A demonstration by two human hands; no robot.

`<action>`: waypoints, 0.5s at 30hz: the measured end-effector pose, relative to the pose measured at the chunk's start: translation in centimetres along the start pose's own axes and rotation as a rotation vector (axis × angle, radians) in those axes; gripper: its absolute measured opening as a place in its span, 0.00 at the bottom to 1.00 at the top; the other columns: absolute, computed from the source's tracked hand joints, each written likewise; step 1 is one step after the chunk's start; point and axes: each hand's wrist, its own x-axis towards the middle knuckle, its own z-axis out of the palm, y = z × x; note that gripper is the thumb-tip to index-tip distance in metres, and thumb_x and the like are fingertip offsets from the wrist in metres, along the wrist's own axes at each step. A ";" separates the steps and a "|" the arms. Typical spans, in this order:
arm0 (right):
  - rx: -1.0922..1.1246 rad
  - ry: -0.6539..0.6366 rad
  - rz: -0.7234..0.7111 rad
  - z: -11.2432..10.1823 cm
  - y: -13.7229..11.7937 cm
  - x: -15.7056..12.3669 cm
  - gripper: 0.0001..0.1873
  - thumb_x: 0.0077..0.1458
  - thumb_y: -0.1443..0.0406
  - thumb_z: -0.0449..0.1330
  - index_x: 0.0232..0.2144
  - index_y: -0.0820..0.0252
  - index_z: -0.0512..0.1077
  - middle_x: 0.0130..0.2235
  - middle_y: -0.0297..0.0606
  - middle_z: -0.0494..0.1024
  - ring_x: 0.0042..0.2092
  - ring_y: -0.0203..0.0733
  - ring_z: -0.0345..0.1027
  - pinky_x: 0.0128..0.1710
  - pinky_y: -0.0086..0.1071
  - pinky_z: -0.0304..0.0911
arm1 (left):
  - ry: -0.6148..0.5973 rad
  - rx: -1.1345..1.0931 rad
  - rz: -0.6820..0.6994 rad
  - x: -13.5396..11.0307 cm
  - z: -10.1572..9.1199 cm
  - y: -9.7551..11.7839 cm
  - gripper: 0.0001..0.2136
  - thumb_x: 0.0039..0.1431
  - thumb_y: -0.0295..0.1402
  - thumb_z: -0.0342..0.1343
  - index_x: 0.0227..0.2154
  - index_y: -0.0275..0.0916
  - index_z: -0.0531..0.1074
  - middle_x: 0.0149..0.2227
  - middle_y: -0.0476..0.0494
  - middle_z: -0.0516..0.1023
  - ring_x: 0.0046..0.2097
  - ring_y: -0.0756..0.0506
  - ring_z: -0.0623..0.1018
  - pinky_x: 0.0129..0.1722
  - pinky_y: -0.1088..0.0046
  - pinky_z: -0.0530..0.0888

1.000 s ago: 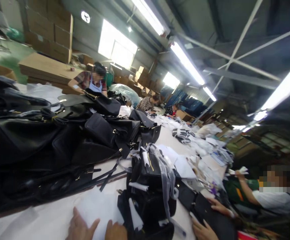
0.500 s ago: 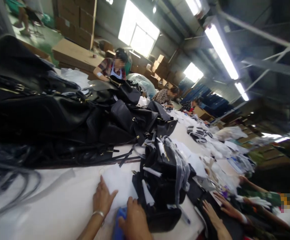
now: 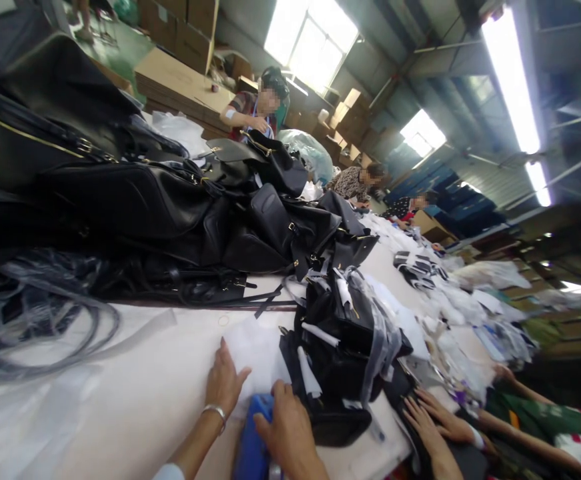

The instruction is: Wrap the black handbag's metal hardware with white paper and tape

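Note:
My left hand (image 3: 224,381) lies flat with fingers stretched out on a sheet of white padding (image 3: 257,357) on the table; a silver bangle circles the wrist. My right hand (image 3: 286,433) rests over a blue object (image 3: 251,445) at the near edge, fingers curled on it. Just right of both hands stands a black handbag (image 3: 343,347) with white paper wraps and grey plastic strips on its straps and hardware.
A heap of black leather bags (image 3: 135,207) fills the left and centre of the long table (image 3: 120,400). Clear plastic (image 3: 35,320) lies at left. A co-worker's hands (image 3: 433,420) press a dark piece at right. Other people work further along; cardboard boxes (image 3: 180,20) stand behind.
The view has tilted down and left, so my hands and forearm show more fully. My right hand has come onto the blue object. The left hand stays on the white sheet.

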 end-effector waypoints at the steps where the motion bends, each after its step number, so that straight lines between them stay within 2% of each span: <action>1: 0.001 0.000 0.002 0.1 0.1 0.1 0.18 0.50 0.63 0.60 0.44 0.60 0.66 0.47 0.52 0.74 0.45 0.56 0.71 0.45 0.43 0.65 | 0.001 -0.015 0.008 -0.1 0.2 -0.1 0.40 0.60 0.41 0.51 0.64 0.23 0.36 0.58 0.22 0.61 0.58 0.33 0.69 0.53 0.60 0.70; 5: 0.009 -0.011 0.011 0.4 0.4 0.5 0.18 0.51 0.62 0.60 0.45 0.61 0.66 0.50 0.53 0.73 0.47 0.56 0.71 0.47 0.42 0.65 | -0.044 -0.098 0.020 -0.7 1.1 -1.0 0.34 0.60 0.40 0.49 0.62 0.23 0.44 0.60 0.22 0.61 0.62 0.32 0.65 0.58 0.57 0.66; 8: 0.026 -0.021 0.021 0.5 0.8 1.0 0.19 0.51 0.62 0.60 0.45 0.62 0.66 0.50 0.53 0.73 0.47 0.56 0.71 0.48 0.42 0.65 | -0.093 -0.168 0.005 -1.5 1.8 -1.8 0.32 0.58 0.40 0.50 0.61 0.26 0.48 0.60 0.24 0.63 0.62 0.32 0.65 0.59 0.53 0.65; 15: 0.052 -0.048 0.054 0.9 0.8 3.0 0.22 0.48 0.62 0.61 0.46 0.64 0.68 0.47 0.52 0.75 0.45 0.56 0.72 0.46 0.42 0.66 | -0.184 -0.268 0.063 -2.5 2.2 -2.3 0.32 0.58 0.42 0.48 0.59 0.24 0.53 0.60 0.23 0.64 0.62 0.34 0.66 0.61 0.57 0.64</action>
